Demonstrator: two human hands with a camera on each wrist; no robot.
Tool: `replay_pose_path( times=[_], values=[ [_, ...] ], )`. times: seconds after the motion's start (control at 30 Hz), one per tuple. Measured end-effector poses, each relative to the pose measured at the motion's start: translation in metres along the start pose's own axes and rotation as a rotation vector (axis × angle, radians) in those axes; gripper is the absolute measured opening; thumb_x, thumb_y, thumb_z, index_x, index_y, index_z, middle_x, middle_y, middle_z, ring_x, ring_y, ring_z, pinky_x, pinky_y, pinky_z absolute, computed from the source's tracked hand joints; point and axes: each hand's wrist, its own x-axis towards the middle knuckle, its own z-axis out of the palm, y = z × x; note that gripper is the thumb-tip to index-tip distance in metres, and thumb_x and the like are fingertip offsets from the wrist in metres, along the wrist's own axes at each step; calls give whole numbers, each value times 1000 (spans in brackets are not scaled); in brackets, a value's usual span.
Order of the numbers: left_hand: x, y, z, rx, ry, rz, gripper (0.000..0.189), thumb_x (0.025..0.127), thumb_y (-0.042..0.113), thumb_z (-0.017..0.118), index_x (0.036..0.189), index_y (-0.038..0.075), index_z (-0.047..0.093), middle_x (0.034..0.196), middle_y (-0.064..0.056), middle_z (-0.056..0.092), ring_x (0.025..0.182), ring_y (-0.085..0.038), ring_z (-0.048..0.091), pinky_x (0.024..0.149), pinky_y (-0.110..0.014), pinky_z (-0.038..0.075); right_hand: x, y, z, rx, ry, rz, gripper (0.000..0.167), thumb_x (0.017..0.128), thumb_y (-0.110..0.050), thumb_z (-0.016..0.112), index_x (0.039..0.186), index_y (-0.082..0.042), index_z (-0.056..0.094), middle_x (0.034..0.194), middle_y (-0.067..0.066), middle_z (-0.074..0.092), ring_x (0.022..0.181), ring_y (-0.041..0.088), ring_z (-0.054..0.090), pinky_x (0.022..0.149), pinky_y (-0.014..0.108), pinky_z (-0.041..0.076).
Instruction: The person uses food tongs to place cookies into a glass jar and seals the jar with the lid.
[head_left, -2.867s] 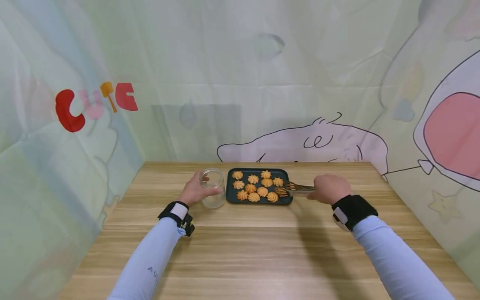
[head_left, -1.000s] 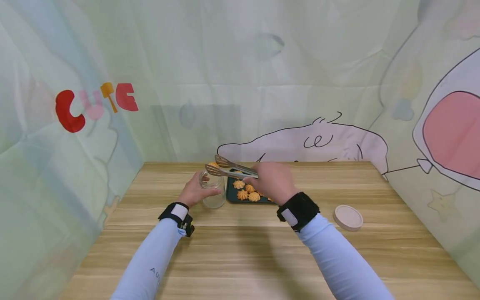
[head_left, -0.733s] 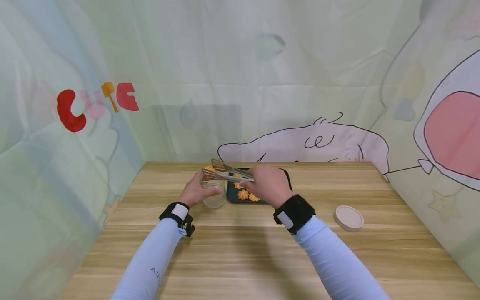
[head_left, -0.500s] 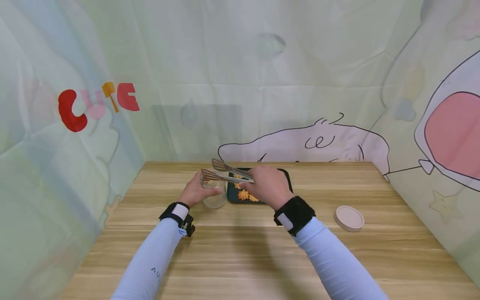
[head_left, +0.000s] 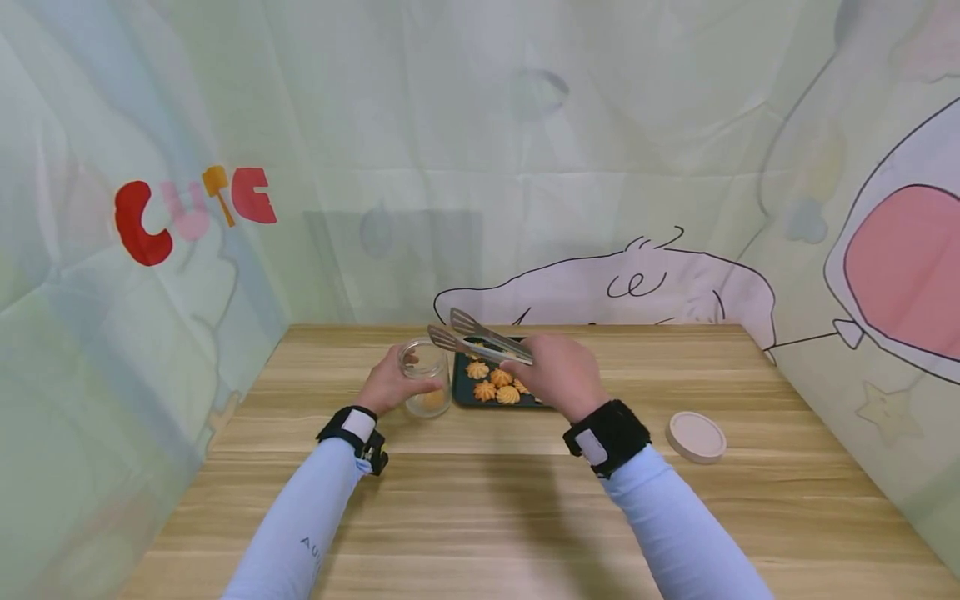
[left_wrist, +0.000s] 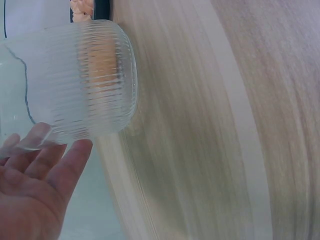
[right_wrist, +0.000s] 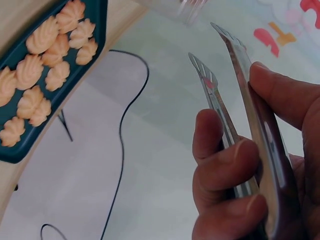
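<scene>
My left hand (head_left: pixel 388 385) grips a clear glass jar (head_left: pixel 444 385), its mouth facing up, from the left side. One piped cookie (left_wrist: pixel 102 60) lies at the jar's bottom, seen through the ribbed glass in the left wrist view. Beyond the jar's right rim, my right hand (head_left: pixel 561 375) holds metal tongs (right_wrist: pixel 267 145) with slotted ends. Those ends stand apart with nothing between them. To the right of the jar is a dark green tray (head_left: pixel 480 406) bearing several piped cookies (right_wrist: pixel 42 35). In the head view, my right hand and the tongs hide part of it.
A round pinkish lid (head_left: pixel 697 436) lies on the wooden table (head_left: pixel 465 517) to the right. Printed cloth (head_left: pixel 375 125) hangs behind the table and along both sides.
The tongs took a cookie from the tray to the jar's mouth and let it go; it now lies inside. The tongs have since drawn back up and right. My left hand stays put.
</scene>
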Motion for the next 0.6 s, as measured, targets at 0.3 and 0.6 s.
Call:
replay_pose_path(
  times=[0.3, 0.6],
  values=[
    [1, -2, 2, -22, 3, 0, 87, 80, 35, 84, 144, 1, 36, 143, -23, 49, 130, -40, 46, 106, -53, 38, -9, 28, 2, 8, 4, 54, 34, 91, -42, 70, 70, -16, 61, 57, -3, 47, 48, 15, 42, 43, 30, 29],
    [0, -2, 3, -28, 6, 8, 87, 79, 36, 85, 143, 3, 36, 143, -22, 49, 130, -40, 46, 105, -53, 39, -23, 59, 0, 0, -57, 182, 36, 90, -41, 69, 71, -11, 65, 63, 1, 53, 54, 19, 47, 46, 31, 33]
  ],
)
